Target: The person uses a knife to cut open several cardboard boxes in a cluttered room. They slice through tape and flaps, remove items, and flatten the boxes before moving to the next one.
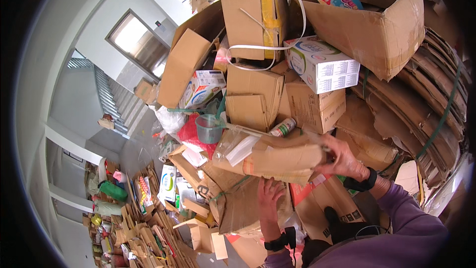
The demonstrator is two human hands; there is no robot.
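My right hand [344, 158] grips the right end of a flattened cardboard box [284, 158], slightly blurred, with clear plastic and a white paper piece at its left end. Just below that box my left hand [271, 195] is raised with its fingers apart, in front of a larger brown carton [241, 206]; whether its fingertips touch the box above cannot be told. Behind the held box lie a metal can [283, 127] and a green translucent plastic scoop [209, 128] on a red mesh bag [189, 132].
Cartons are piled high ahead, with a white printed box [321, 63] and a large open carton [368, 29]. Strapped stacks of flattened cardboard [416, 108] stand at the right. More cardboard [148, 230] covers the floor at lower left. A flattened carton [323, 208] lies by my feet.
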